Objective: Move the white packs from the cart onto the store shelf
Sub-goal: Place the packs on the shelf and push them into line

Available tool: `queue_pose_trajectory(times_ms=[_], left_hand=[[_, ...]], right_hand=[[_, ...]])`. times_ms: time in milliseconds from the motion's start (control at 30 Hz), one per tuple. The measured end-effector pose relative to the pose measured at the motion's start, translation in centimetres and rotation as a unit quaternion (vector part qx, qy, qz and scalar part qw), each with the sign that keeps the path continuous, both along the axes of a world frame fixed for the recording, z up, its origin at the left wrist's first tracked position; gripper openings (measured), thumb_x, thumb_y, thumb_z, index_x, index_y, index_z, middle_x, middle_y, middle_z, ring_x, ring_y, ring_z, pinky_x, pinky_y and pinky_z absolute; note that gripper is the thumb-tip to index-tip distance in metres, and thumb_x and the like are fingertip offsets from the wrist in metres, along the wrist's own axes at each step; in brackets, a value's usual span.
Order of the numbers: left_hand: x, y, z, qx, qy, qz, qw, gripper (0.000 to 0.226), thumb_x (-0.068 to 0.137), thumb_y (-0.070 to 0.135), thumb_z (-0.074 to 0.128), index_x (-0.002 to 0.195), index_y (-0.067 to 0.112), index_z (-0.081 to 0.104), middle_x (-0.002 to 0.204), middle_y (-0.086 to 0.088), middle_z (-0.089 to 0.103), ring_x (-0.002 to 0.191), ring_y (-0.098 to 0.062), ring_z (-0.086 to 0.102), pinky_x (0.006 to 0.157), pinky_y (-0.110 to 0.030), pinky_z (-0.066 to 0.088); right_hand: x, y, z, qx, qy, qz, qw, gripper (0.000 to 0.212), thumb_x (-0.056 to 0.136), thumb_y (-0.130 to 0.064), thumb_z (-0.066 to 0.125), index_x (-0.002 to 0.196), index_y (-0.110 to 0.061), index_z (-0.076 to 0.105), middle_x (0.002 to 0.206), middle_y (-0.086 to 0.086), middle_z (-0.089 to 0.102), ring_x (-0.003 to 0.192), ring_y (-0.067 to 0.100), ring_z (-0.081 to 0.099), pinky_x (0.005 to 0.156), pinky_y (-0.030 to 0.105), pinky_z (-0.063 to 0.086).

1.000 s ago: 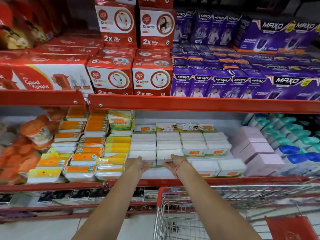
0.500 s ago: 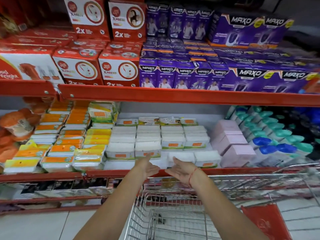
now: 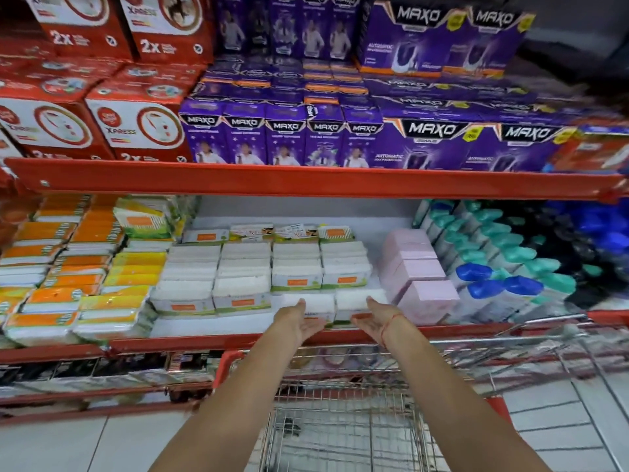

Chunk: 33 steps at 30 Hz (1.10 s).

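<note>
both hands are reaching over the cart (image 3: 340, 396) toward the store shelf (image 3: 211, 342), and both are open with nothing in them. the left hand (image 3: 299, 321) is turning its palm inward; the right hand (image 3: 376, 320) is mirroring it, palm up and inward. the white packs (image 3: 269, 277) are lying in rows on the shelf, directly ahead of and slightly above the fingers, long sides running left to right. the two front packs (image 3: 335, 303) are sitting just beyond the fingertips, between the hands, about equally near each. whether any packs are waiting in the cart is hard to tell; its basket is looking mostly bare.
</note>
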<state>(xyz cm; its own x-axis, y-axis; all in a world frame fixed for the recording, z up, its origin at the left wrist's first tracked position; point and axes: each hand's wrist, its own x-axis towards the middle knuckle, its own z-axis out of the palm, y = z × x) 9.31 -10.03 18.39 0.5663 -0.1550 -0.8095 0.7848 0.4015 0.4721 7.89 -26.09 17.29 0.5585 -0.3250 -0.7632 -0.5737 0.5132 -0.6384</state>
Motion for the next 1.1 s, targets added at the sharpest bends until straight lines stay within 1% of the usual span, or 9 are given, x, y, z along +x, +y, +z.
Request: queue_pose_trajectory(times_ms=[133, 300, 600, 733, 833, 900, 967, 1033, 1100], left_hand=[[1.6, 0.0, -0.1, 0.029, -0.003, 0.015, 0.999, 0.050, 0.100, 0.017, 0.042, 0.142, -0.004, 0.027, 0.134, -0.039, 0.045, 0.083, -0.040, 0.070, 0.098, -0.046, 0.047], [3.0, 0.4, 0.1, 0.070, -0.022, 0.002, 0.997, 0.045, 0.101, 0.017, 0.041, 0.141, -0.001, 0.032, 0.129, -0.039, 0.051, 0.068, -0.034, 0.061, 0.093, -0.042, 0.053], [2.8, 1.9, 1.3, 0.094, -0.055, -0.084, 0.990, 0.051, 0.099, 0.024, 0.046, 0.137, -0.007, 0.033, 0.123, -0.036, 0.058, 0.070, -0.029, 0.065, 0.078, -0.031, 0.055], [1.9, 6.0, 2.4, 0.159, -0.161, -0.205, 0.952, 0.040, 0.095, 0.023, 0.055, 0.112, -0.013, 0.059, 0.107, -0.031, 0.069, 0.077, -0.021, 0.072, 0.069, -0.028, 0.063], [2.4, 11.8, 3.4, 0.318, -0.358, -0.255, 0.840, 0.025, 0.093, 0.022, 0.057, 0.085, 0.003, 0.070, 0.083, -0.020, 0.075, 0.062, -0.016, 0.073, 0.074, -0.041, 0.062], [3.6, 15.9, 3.7, 0.500, -0.492, -0.281, 0.655, 0.025, 0.092, 0.029, 0.058, 0.100, 0.007, 0.069, 0.095, -0.014, 0.076, 0.082, -0.023, 0.074, 0.082, -0.037, 0.059], [5.3, 19.5, 3.4, 0.591, -0.534, -0.366, 0.482, 0.059, 0.089, 0.048, 0.054, 0.132, 0.008, 0.051, 0.134, -0.012, 0.058, 0.121, -0.026, 0.057, 0.101, -0.037, 0.047], [7.3, 22.4, 2.3, 0.615, -0.511, -0.465, 0.381, 0.100, 0.078, 0.073, 0.038, 0.149, 0.006, 0.016, 0.158, -0.009, 0.018, 0.147, -0.025, 0.017, 0.120, -0.043, 0.022], [8.7, 23.8, 1.2, 0.627, -0.492, -0.516, 0.314, 0.118, 0.069, 0.084, 0.030, 0.149, 0.004, -0.005, 0.158, -0.009, -0.013, 0.147, -0.025, -0.011, 0.122, -0.049, 0.007]], right_hand=[[1.6, 0.1, -0.1, 0.011, 0.004, 0.004, 1.000, 0.045, 0.097, -0.013, 0.052, 0.135, 0.006, 0.037, 0.134, 0.033, 0.048, 0.118, 0.042, 0.055, 0.097, 0.045, 0.050], [2.8, 0.5, -0.2, 0.014, 0.004, 0.011, 1.000, 0.042, 0.095, -0.015, 0.055, 0.129, 0.008, 0.045, 0.130, 0.029, 0.054, 0.116, 0.040, 0.057, 0.098, 0.046, 0.050], [2.9, 0.7, 0.4, -0.031, 0.009, 0.044, 0.998, 0.030, 0.095, -0.023, 0.055, 0.106, 0.005, 0.053, 0.097, 0.023, 0.064, 0.105, 0.037, 0.063, 0.092, 0.042, 0.055], [2.3, 2.7, 1.1, -0.224, 0.052, 0.231, 0.945, 0.049, 0.092, -0.042, 0.054, 0.088, 0.006, 0.065, 0.080, 0.019, 0.074, 0.076, 0.034, 0.074, 0.078, 0.042, 0.061], [2.8, 7.2, 2.8, -0.501, -0.031, 0.277, 0.819, 0.042, 0.092, -0.035, 0.052, 0.077, 0.000, 0.069, 0.074, 0.017, 0.075, 0.068, 0.032, 0.073, 0.067, 0.038, 0.062], [3.9, 10.5, 4.1, -0.621, -0.150, 0.287, 0.714, 0.036, 0.093, -0.031, 0.051, 0.080, -0.004, 0.070, 0.078, 0.018, 0.075, 0.074, 0.031, 0.071, 0.070, 0.037, 0.060], [5.5, 13.6, 5.1, -0.616, -0.247, 0.375, 0.648, 0.035, 0.092, -0.035, 0.053, 0.111, -0.007, 0.064, 0.112, 0.020, 0.068, 0.101, 0.030, 0.065, 0.090, 0.039, 0.054], [7.1, 16.3, 4.7, -0.581, -0.223, 0.542, 0.565, 0.081, 0.087, -0.053, 0.054, 0.146, -0.007, 0.025, 0.154, 0.017, 0.028, 0.141, 0.028, 0.029, 0.118, 0.040, 0.026], [8.5, 17.7, 3.5, -0.607, -0.181, 0.622, 0.460, 0.114, 0.077, -0.070, 0.053, 0.150, -0.007, -0.007, 0.160, 0.012, -0.008, 0.148, 0.026, -0.007, 0.123, 0.046, 0.000]])
